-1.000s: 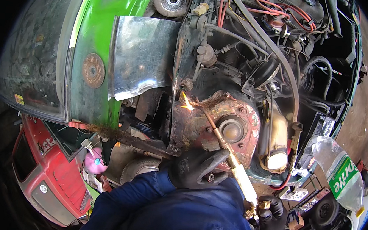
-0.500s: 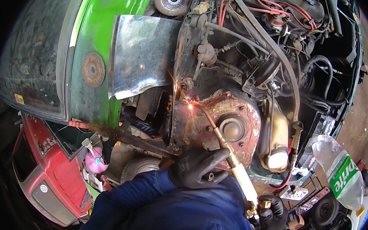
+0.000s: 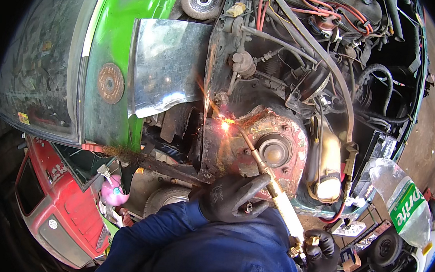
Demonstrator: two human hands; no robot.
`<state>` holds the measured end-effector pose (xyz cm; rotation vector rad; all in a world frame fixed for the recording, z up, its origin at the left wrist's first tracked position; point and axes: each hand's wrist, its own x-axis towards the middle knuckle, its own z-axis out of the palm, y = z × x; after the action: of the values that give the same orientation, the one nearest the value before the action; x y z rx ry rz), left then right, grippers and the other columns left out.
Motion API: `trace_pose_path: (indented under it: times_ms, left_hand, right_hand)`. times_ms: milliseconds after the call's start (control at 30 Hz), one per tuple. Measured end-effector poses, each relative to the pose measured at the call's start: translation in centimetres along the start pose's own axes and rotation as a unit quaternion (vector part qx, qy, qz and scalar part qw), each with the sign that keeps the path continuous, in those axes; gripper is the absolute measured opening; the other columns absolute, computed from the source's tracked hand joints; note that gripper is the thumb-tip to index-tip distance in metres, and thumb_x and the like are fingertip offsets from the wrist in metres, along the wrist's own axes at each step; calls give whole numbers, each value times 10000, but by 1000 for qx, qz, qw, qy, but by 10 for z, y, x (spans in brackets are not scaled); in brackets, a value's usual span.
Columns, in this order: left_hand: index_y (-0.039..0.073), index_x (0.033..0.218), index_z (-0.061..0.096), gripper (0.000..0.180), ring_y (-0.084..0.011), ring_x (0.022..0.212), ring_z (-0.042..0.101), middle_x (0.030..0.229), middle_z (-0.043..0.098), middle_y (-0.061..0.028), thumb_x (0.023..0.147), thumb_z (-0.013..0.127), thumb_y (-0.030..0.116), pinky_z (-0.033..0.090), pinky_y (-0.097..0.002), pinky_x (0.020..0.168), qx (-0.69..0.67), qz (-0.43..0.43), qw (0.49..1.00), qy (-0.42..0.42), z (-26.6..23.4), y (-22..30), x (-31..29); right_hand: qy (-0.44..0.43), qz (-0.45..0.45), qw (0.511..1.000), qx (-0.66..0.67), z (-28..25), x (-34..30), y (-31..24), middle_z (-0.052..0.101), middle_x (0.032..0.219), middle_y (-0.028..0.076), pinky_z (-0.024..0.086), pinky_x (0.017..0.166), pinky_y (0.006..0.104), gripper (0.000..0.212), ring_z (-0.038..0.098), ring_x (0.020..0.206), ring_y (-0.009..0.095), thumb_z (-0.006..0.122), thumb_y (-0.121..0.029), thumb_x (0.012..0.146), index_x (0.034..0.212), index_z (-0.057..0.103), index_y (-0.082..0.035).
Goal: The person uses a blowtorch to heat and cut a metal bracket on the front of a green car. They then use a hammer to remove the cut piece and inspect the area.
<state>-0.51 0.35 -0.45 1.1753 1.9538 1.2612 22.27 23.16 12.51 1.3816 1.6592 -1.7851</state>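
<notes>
A gas torch (image 3: 289,216) with a pale ribbed handle and a copper neck slants up and left across the middle. My left hand (image 3: 233,197), in a black glove, is closed beside the torch's front end, with its fingers against the brass tube. A small round metal piece (image 3: 248,208) pokes out between those fingers. Lower right, my gloved right hand (image 3: 322,256) grips the torch's rear end by its brass valves. At the tip, an orange-white glow (image 3: 226,124) throws sparks over the edge of the rusty red strut tower (image 3: 269,127).
Bare sheet metal (image 3: 169,68) lies over the green body panel (image 3: 107,40), near a worn abrasive disc (image 3: 111,83). Engine hoses, red leads (image 3: 334,15) and a yellowed reservoir (image 3: 330,165) sit at right. A clear plastic bottle (image 3: 401,204) stands beyond. A red car (image 3: 67,201) is lower left.
The glow at the torch tip has grown larger and brighter, with more sparks spraying up-left and downward. Both hands and the torch hold nearly the same place.
</notes>
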Motion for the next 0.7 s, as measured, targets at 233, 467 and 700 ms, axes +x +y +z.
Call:
trace_pose_path:
  times_ms: [233,467,700]
  left_hand:
    - [-31,1543,513,782,-351,808,730,1127,747,-201,890,883,187,587,-471,684,9,23,999,27,2,-3,2]
    - [-29,1546,511,791,-348,815,729,1098,746,-190,884,886,188,587,-463,686,21,13,999,21,0,-1,2]
    - [-29,1547,512,789,-345,796,727,1078,743,-186,884,882,186,581,-463,666,20,8,1000,18,1,0,2]
  right_hand:
    - [1,-10,1000,-14,0,2,3,779,1092,95,579,892,358,697,719,997,169,798,-618,963,1223,738,27]
    - [0,-5,1000,-9,0,1,3,778,1096,95,581,894,361,691,723,995,171,797,-613,967,1221,738,26]
    - [0,-2,1000,4,2,1,4,781,1083,92,580,891,357,701,726,987,168,793,-623,968,1224,736,28]
